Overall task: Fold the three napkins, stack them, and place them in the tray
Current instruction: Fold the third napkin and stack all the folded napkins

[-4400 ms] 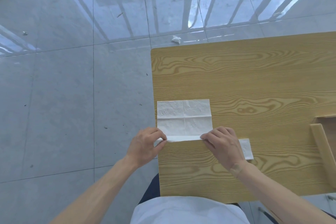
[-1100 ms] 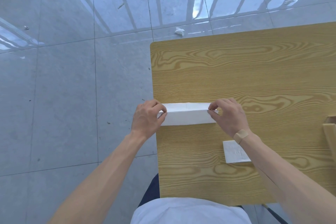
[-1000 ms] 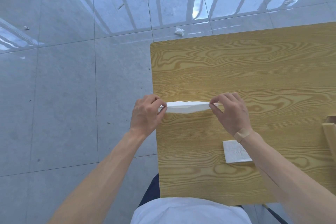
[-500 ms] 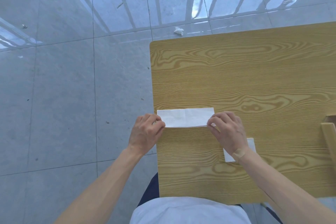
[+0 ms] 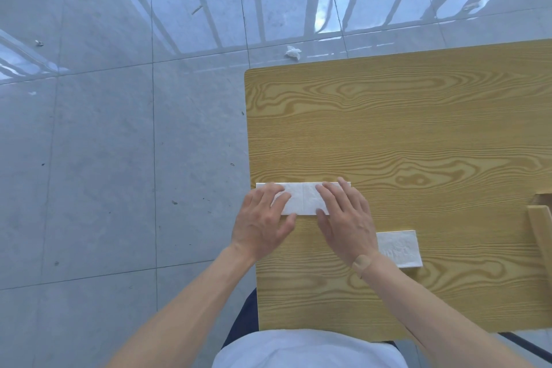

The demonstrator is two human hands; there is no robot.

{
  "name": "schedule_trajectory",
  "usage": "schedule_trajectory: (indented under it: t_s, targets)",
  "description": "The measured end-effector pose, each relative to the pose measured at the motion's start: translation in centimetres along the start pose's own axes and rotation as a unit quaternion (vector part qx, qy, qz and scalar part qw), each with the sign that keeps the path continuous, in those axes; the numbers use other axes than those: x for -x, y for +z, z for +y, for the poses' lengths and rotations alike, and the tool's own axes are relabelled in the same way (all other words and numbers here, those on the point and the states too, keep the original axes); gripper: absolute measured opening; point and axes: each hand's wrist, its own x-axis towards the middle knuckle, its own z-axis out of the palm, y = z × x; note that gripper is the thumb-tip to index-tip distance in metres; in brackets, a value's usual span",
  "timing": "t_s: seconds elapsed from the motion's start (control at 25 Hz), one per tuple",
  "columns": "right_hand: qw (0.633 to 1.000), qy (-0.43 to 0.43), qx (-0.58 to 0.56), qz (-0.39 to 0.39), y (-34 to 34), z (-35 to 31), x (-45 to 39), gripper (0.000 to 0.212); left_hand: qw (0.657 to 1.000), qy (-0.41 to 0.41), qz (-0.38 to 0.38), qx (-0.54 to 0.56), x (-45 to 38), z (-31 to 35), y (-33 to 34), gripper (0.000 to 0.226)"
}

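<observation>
Hands (image 5: 304, 218) flat, embossed rectangular napkin (image 5: 303, 199)

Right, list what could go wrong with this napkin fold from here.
The napkin strip lies right at the table's left edge, so the left hand pressing it flat could slide it off onto the floor. The right forearm partly hides the folded napkin and may drag it out of place. Only a corner of the tray is in view, far to the right, so the stack could come apart on the way over.
</observation>
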Motion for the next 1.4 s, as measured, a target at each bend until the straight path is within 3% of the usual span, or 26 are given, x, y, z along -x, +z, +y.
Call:
schedule_trajectory:
  t_s: [0.12,0.32,0.84,1.08,1.4]
  targets:
    - [0.994,-0.002,0.037,-0.101,1.3,-1.2,-0.8,0.058,0.998,-0.017,-0.066,-0.006,-1.4,2.3,1.2,0.069]
    - [0.979,0.027,0.08,-0.183,3.8,-0.7,-1.2,0.067,0.988,-0.044,-0.137,-0.061,-2.3,3.0,3.1,0.08]
    - [0.985,0.014,0.086,-0.148,5.2,0.0,-1.0,0.07,0.989,-0.038,-0.124,-0.075,-2.0,1.8,4.4,0.078]
    - [0.984,0.088,0.07,-0.136,4.1,2.6,-0.7,0.065,0.989,-0.065,-0.102,-0.084,-0.3,-0.9,3.3,0.072]
    - [0.983,0.097,0.063,-0.142,3.7,3.0,-0.9,0.065,0.98,-0.111,-0.136,-0.096,0.2,-1.6,2.7,0.073]
